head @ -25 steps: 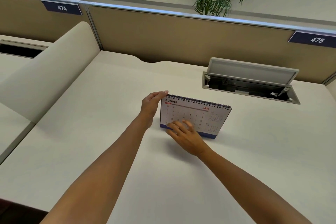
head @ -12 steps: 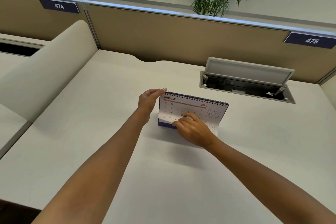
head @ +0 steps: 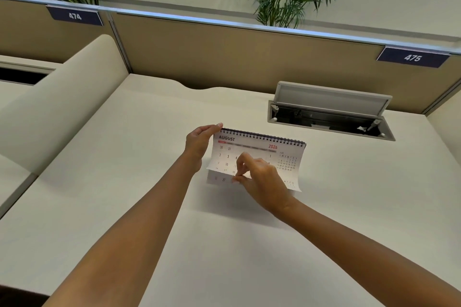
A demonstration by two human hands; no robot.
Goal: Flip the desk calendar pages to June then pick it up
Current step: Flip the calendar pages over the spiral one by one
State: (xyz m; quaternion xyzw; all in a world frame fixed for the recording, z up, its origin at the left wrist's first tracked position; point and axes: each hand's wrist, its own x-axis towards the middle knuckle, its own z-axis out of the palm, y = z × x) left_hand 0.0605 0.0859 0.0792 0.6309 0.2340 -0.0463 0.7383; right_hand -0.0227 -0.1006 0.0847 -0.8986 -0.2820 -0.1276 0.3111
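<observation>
I see the left hand [head: 199,143] grip the white spiral-bound desk calendar [head: 284,157] at its top corner — the right hand [head: 262,182] pinches the lifted August page's lower edge.

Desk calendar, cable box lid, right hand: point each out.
Desk calendar [head: 245,143], head view, on the August page's top.
Cable box lid [head: 331,98], head view, on the raised flap.
Right hand [head: 262,179], head view, on its back.

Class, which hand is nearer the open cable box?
Right. The right hand pinches the calendar page, nearer the cable box; the left hand holds its far corner.
</observation>
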